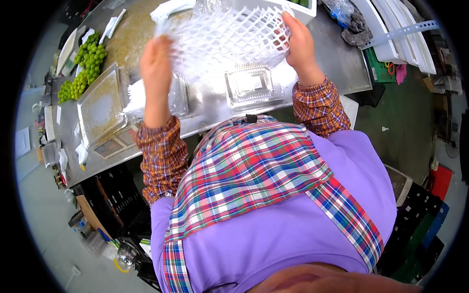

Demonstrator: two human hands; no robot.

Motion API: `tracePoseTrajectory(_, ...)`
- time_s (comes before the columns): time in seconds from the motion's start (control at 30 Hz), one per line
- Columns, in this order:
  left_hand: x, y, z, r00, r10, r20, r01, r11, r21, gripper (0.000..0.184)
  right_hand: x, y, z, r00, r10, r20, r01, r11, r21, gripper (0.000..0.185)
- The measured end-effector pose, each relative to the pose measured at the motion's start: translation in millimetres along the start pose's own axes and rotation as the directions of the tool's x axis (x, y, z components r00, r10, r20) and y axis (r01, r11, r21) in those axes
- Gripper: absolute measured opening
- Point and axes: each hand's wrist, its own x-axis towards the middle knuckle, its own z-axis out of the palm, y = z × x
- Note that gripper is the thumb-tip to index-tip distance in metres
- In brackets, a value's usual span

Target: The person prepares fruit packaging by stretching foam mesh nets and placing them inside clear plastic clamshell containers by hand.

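A white foam mesh net (229, 39) is stretched sideways between my two hands above the metal table. My left hand (157, 63) is closed on its left end, somewhat smeared by motion. At the right end, the fingers of my right hand (299, 44) grip the mesh, with the thumb along its upper edge. Below the net, a clear plastic clamshell box (251, 84) lies near the table's front edge. Beside my left wrist stand more clear plastic containers (180, 95), partly hidden by my arm and the net.
Bunches of green grapes (85, 66) lie at the left of the table, behind a metal tray (100, 105). A white box (305, 12) stands at the back. White foam boxes (398, 34) and a green crate (378, 66) with orange-handled scissors (390, 68) are to the right.
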Motion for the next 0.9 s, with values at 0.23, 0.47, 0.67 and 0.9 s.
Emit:
tracePoseTrajectory(0.23,-25.4,-20.7,33.7,0.949,-0.204,0.239,0.195,0.979,0.058,0.03,-16.2,10.3,-15.4,0.732,-0.588,0.344,0.639,0.418,-0.646,0.023)
tracePoseTrajectory(0.47,-73.6,-48.6,24.5,0.965,-0.137,0.224,0.08,0.966,0.246,0.019,-47.3,152.8,-59.0,0.673,0.245,0.698,0.588,0.396,-0.705,0.024)
tracePoseTrajectory(0.67,-106.3,-57.5,56.0,0.899,0.016,0.439,-0.151,0.949,0.276,0.016,-40.8,139.6,-47.3,0.673,0.076,0.735,0.597,0.531,-0.601,0.022)
tracePoseTrajectory(0.9,-113.5,-70.1,61.6,0.73,0.153,0.666,-0.431,0.86,0.274,0.02,-54.3,129.8,-52.4,0.494,0.491,0.717,0.448,0.563,-0.694,0.033)
